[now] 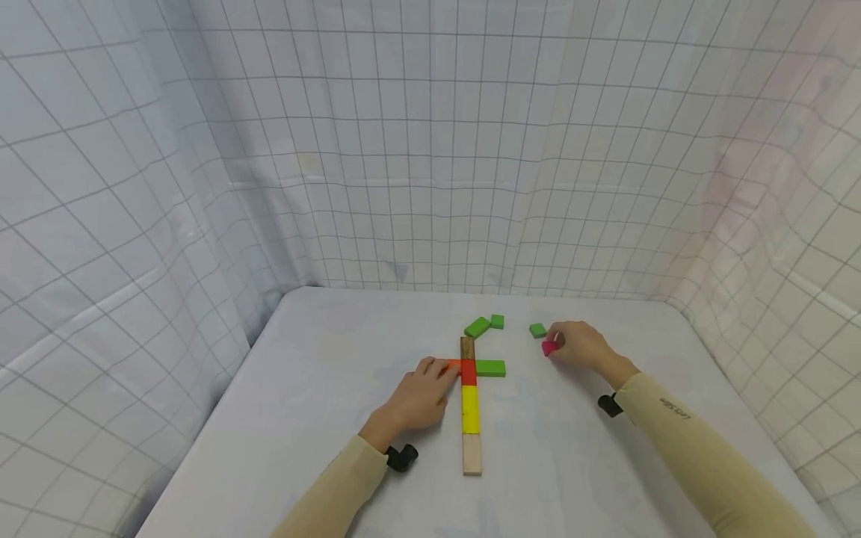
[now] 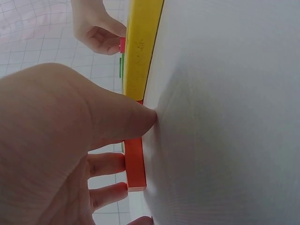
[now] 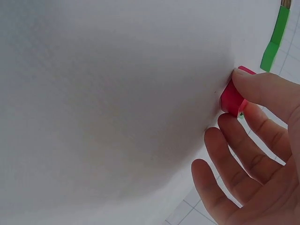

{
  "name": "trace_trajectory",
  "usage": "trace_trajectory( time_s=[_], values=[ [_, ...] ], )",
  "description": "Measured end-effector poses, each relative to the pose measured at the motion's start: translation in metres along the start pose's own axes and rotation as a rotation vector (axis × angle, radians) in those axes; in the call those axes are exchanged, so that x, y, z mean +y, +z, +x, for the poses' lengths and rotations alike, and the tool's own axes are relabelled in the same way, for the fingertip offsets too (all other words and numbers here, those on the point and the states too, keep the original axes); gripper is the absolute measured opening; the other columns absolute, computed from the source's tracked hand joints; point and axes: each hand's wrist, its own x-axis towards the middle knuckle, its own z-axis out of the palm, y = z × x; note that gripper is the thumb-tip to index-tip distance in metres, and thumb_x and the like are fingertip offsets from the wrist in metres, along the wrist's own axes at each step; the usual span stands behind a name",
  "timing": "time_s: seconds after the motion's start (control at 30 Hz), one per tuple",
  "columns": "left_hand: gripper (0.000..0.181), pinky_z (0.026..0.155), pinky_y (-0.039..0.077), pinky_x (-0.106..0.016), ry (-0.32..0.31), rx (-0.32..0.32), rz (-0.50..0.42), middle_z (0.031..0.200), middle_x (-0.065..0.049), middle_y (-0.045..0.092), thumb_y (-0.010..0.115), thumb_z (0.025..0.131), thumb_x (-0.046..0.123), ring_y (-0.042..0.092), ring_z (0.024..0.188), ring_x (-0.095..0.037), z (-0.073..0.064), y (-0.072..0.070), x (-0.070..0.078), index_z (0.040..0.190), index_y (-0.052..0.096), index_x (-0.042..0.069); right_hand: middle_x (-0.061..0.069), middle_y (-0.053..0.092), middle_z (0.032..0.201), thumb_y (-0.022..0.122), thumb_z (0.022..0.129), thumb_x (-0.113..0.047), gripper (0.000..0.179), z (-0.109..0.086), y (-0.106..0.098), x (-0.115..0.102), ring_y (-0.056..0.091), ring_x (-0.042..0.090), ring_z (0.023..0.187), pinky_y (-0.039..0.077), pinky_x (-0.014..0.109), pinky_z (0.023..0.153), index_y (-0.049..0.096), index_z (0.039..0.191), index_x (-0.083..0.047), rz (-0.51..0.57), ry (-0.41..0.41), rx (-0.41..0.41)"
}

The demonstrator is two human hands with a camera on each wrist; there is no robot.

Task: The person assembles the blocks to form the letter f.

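My left hand [image 1: 418, 396] rests beside a cross of wooden blocks, its fingertips touching the orange block [image 2: 135, 166] that forms the left arm. That block is partly covered by the fingers. A red block [image 1: 468, 372] sits at the crossing, with a green block [image 1: 490, 368] to its right. Below it lie a yellow block [image 1: 470, 409] and a pale wood block [image 1: 472, 454]; a brown block [image 1: 467, 348] tops the column. Off to the right, my right hand [image 1: 580, 347] pinches a small pink block [image 3: 232, 98] between thumb and fingers, at the tabletop.
Two loose green pieces, a longer one [image 1: 477, 327] and a small one [image 1: 497, 321], lie just beyond the cross. Another small green block [image 1: 537, 330] is close to the right hand. Gridded white curtains [image 1: 430, 149] enclose the white table [image 1: 323, 373] at the back and sides.
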Motion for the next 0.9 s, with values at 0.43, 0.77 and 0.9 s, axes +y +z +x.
trace_trajectory(
  time_s=[0.43,0.77,0.9],
  values=[
    [0.058,0.101,0.046,-0.049,-0.003,-0.007,0.000,0.152,-0.005,0.040,0.054,0.100,0.020,0.034,0.139,-0.030,0.0008,0.0045,-0.0014,0.155,0.040,0.017,0.004,0.067,0.090,0.082,0.080,-0.014,0.024,-0.0024,0.0043,0.0046,0.059,0.021,0.081,0.050,0.042,0.074,0.072,0.102,-0.010,0.037,-0.033,0.032],
    [0.057,0.100,0.046,-0.049,-0.002,-0.001,-0.006,0.151,-0.006,0.040,0.054,0.099,0.019,0.034,0.138,-0.031,0.0016,0.0007,-0.0012,0.155,0.041,0.016,0.004,0.067,0.093,0.082,0.081,-0.011,0.025,-0.0034,0.0022,0.0012,0.060,0.020,0.082,0.051,0.041,0.074,0.072,0.103,-0.007,0.051,-0.034,0.051],
    [0.056,0.100,0.047,-0.049,0.007,0.004,-0.009,0.151,-0.006,0.041,0.054,0.099,0.019,0.035,0.137,-0.031,0.0017,0.0019,-0.0020,0.154,0.041,0.016,0.004,0.067,0.093,0.082,0.082,-0.012,0.025,-0.0030,0.0042,0.0027,0.060,0.021,0.082,0.050,0.040,0.073,0.070,0.103,-0.008,0.066,-0.028,0.038]
  ],
)
